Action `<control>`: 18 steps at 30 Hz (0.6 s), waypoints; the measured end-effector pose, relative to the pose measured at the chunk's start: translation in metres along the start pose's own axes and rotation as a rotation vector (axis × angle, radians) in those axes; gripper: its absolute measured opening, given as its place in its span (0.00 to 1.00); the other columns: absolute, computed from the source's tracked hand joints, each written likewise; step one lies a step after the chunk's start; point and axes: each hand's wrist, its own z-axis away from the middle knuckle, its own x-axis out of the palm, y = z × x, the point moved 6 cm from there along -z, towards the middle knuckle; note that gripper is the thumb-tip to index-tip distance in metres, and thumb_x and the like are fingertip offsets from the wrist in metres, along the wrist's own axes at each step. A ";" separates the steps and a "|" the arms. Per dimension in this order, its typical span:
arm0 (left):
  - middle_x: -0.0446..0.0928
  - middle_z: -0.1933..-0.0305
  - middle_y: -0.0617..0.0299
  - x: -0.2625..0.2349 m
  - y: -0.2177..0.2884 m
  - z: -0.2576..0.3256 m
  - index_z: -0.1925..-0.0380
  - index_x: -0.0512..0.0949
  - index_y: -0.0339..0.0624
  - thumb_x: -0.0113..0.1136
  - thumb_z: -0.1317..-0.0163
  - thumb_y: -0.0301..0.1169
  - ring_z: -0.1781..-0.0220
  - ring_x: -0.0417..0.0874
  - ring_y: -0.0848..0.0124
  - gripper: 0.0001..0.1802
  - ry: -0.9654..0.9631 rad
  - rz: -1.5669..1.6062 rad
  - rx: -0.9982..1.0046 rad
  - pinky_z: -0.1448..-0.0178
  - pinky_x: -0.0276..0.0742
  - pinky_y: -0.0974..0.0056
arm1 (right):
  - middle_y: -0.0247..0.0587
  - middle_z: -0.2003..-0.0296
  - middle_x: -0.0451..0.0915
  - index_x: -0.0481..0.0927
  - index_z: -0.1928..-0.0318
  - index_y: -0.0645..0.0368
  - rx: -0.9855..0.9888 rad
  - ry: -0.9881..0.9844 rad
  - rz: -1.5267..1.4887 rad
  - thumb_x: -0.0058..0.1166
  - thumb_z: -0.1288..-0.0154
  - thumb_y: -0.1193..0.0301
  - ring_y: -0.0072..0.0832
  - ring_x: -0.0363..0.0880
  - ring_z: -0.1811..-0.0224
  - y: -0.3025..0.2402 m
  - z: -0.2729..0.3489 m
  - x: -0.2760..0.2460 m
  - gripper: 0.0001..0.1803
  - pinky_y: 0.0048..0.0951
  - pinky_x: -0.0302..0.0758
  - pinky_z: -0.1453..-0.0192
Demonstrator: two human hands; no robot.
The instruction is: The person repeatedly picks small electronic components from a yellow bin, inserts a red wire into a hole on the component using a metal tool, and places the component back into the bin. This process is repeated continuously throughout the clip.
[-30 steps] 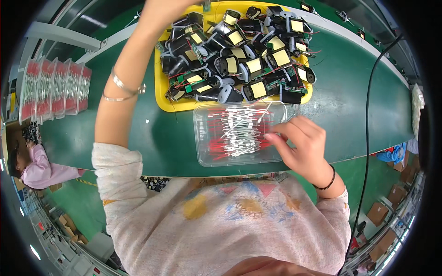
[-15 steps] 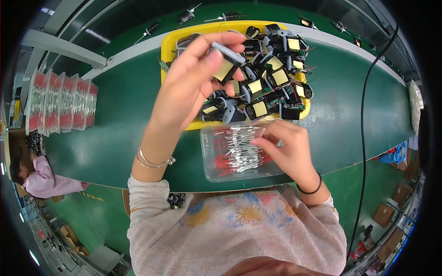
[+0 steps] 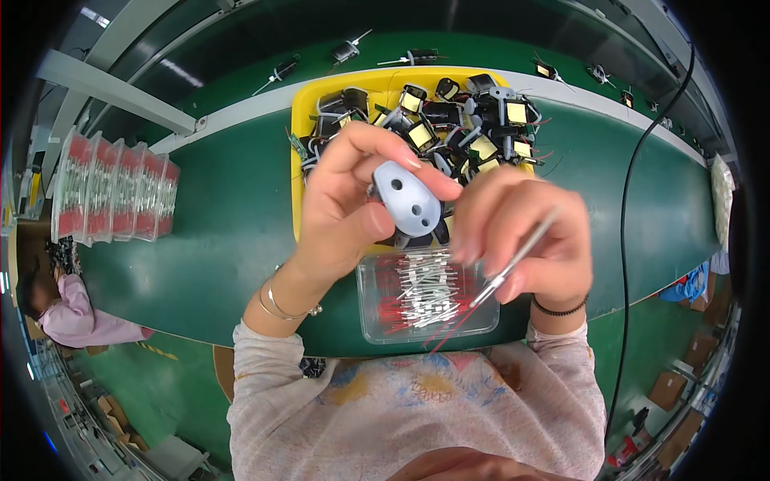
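My left hand (image 3: 333,204) grips a small black housing with a light grey rounded end cap (image 3: 407,202); the cap has a few dark holes and faces up. To the right of it, slightly blurred, my right hand (image 3: 545,220) pinches a thin silvery metal rod with red wires (image 3: 513,260), its wires trailing down toward me. Below both hands a clear plastic box (image 3: 370,325) contains many similar rods with red wires. Behind my hands a yellow bin (image 3: 300,120) is heaped with black housings, several bearing pale yellow pads.
Several stacked clear trays (image 3: 116,188) of red-wired rods stand at the left of the green table (image 3: 216,240). A black cable (image 3: 628,200) hangs down on the right. Beyond the white rail, finished-looking units (image 3: 346,51) lie on a green strip. Another person (image 3: 76,313) is at far left.
My left hand has come down and nearer, turning the housing so its grey cap shows. My right hand has lifted out of the clear box with a rod.
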 end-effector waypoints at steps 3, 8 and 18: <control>0.72 0.51 0.48 0.000 -0.009 -0.001 0.57 0.67 0.38 0.57 0.44 0.46 0.53 0.74 0.66 0.24 0.049 -0.186 -0.027 0.49 0.70 0.64 | 0.42 0.70 0.75 0.73 0.66 0.66 0.146 -0.025 -0.518 0.58 0.49 0.80 0.30 0.76 0.64 0.031 0.001 0.011 0.10 0.29 0.72 0.57; 0.71 0.52 0.46 -0.008 0.004 -0.002 0.57 0.66 0.32 0.47 0.38 0.51 0.52 0.76 0.63 0.28 0.083 -0.694 0.033 0.49 0.71 0.64 | 0.44 0.70 0.76 0.73 0.67 0.65 0.166 -0.057 -0.562 0.57 0.48 0.78 0.29 0.76 0.64 0.042 0.000 0.009 0.09 0.28 0.73 0.56; 0.71 0.51 0.43 0.004 0.010 -0.004 0.52 0.64 0.28 0.57 0.42 0.42 0.48 0.75 0.59 0.28 0.028 -0.789 0.100 0.44 0.70 0.60 | 0.45 0.70 0.76 0.71 0.67 0.64 0.151 0.131 -0.538 0.55 0.46 0.77 0.28 0.76 0.66 0.032 0.000 0.000 0.08 0.28 0.73 0.58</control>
